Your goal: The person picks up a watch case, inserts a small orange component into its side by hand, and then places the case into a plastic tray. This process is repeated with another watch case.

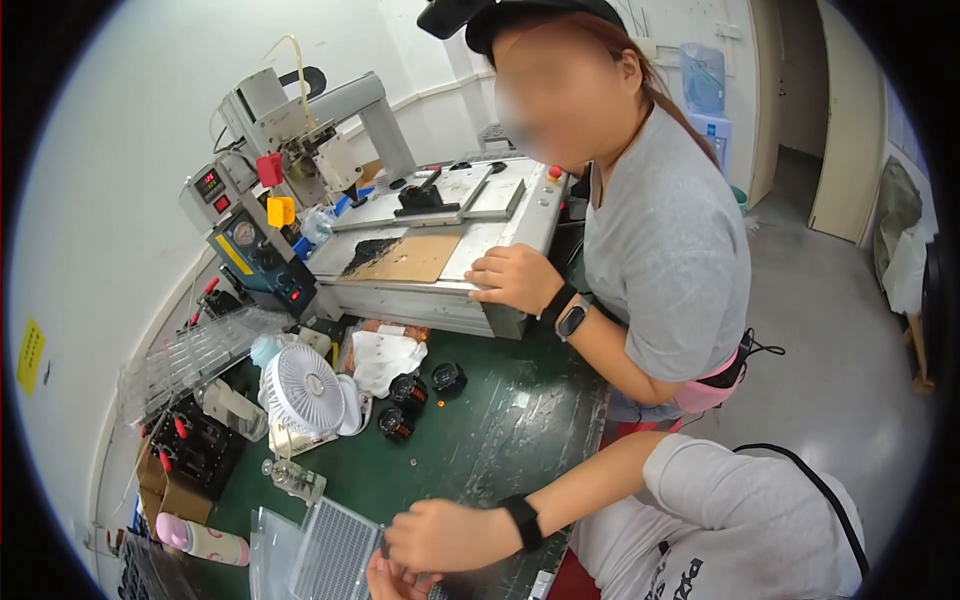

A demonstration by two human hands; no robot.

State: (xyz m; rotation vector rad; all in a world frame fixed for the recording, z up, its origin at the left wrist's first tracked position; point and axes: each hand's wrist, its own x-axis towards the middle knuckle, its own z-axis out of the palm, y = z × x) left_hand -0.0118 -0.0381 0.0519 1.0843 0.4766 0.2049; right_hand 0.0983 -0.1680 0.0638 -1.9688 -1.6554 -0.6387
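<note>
My right hand (445,536), with a black band at the wrist, is closed over the table's near edge, and what its fingers hold, if anything, is hidden. Just below it, only part of my left hand (395,580) shows; its fingers are curled together, and their contents cannot be made out. A small dark object (437,592) lies beside its fingertips, partly cut off by the lower edge. Left of both hands lies a pale tray with a fine grid (340,550), its right edge close to my fingers. A clear plastic sheet (273,550) is next to that tray.
On the green table (480,440) stand a white fan (303,388), a clear bottle (297,480), a pink-capped bottle (205,541) and several black round devices (408,391). A co-worker (665,240) stands beyond, a hand (515,277) on a benchtop machine (410,300) with cardboard (415,258) on it.
</note>
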